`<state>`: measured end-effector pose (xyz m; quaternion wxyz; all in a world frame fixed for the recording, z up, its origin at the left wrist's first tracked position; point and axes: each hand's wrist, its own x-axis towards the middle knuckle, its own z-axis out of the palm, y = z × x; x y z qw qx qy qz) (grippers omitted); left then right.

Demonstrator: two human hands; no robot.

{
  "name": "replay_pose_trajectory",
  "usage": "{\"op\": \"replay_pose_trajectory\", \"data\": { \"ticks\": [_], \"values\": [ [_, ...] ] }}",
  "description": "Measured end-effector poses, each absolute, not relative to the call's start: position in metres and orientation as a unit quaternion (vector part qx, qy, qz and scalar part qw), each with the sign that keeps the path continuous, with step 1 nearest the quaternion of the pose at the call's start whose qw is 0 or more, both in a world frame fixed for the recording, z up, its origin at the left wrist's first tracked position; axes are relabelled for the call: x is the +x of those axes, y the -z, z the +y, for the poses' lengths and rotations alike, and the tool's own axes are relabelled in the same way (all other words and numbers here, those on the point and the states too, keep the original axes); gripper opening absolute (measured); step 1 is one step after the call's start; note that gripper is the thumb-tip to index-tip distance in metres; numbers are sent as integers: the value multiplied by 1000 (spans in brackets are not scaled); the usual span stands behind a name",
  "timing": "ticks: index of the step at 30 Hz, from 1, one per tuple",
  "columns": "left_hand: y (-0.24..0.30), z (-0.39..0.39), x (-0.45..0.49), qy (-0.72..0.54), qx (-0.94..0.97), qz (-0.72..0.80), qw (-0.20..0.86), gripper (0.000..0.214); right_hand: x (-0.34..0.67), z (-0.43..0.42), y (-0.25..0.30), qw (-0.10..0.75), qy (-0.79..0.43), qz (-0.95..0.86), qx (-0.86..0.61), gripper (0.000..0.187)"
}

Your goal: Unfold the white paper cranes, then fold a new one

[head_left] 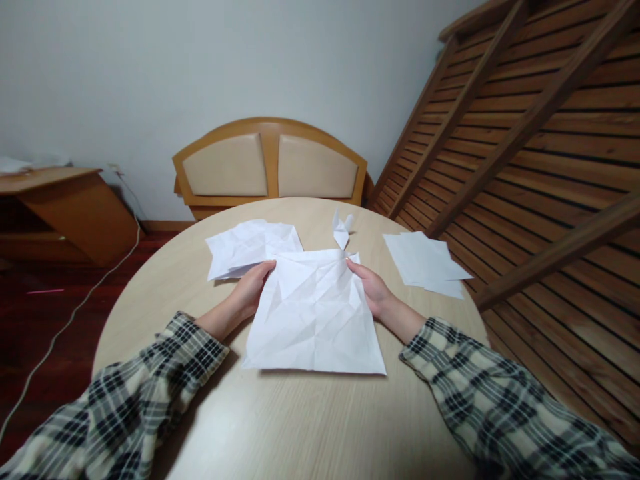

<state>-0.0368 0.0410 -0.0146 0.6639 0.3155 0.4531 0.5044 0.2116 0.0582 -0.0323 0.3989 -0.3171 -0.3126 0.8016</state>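
A creased white paper sheet [315,313] lies unfolded on the round light wooden table [280,427] in front of me. My left hand [250,293] pinches its upper left corner. My right hand [373,287] pinches its upper right corner. Both arms wear plaid sleeves. Beyond the sheet stands a small folded white paper figure [343,230]. Another crumpled white sheet [250,245] lies at the far left, partly under the sheet I hold.
A stack of flat white sheets [425,263] rests near the table's right edge. A wooden chair back [270,163] stands behind the table. Slatted wooden panels [540,153] lean on the right. A low wooden desk [60,207] and a cable [75,310] are at the left.
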Motion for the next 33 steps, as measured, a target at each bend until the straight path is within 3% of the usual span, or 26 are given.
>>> {"op": "replay_pose_trajectory", "data": {
  "ticks": [9, 14, 20, 33],
  "values": [
    [22, 45, -37, -530, 398, 479, 576, 13, 210, 56, 36, 369, -809, -349, -295, 32],
    [19, 45, -37, -552, 437, 485, 519, 10, 213, 63, 36, 413, -780, -362, -301, 34],
    [22, 39, -38, -485, 462, 440, 598, 20, 226, 76, 36, 475, -745, -328, -334, 36],
    [28, 38, -38, -497, 455, 406, 618, 28, 223, 74, 27, 498, -755, -215, -368, 34]
  ]
}}
